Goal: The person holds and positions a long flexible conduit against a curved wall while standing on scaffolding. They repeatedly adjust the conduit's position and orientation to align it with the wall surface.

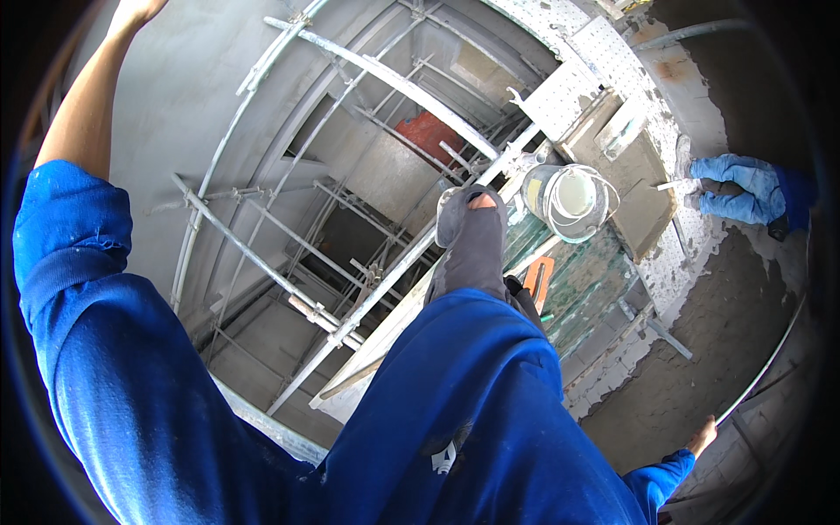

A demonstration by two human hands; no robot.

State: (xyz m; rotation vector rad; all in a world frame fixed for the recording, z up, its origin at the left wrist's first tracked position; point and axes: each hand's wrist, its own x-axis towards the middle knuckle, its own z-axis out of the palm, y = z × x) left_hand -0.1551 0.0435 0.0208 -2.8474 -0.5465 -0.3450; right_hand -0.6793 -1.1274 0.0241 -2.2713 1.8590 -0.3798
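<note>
My raised left arm in a blue sleeve ends at the upper left edge, where my left hand (138, 9) is mostly cut off. Its fingers, and anything they touch, are out of the picture beside a grey wall. At the lower right my right hand (703, 435) is closed around the lower end of a long, thin, pale rod (763, 374), which looks bent toward the rim. Behind that hand lies a rough, wet-looking mortar surface (691, 350). My feet stand high on planks, one in a dark grey trouser leg (472, 249).
Scaffold tubes (411, 87) cross an open drop on the left. Beside my feet are a bucket (573, 229), an orange tool (539, 284) and a greenish board (586, 302). Farther right lie a mortar board (643, 206) and perforated planks (560, 101); another person in jeans (744, 188) stands there.
</note>
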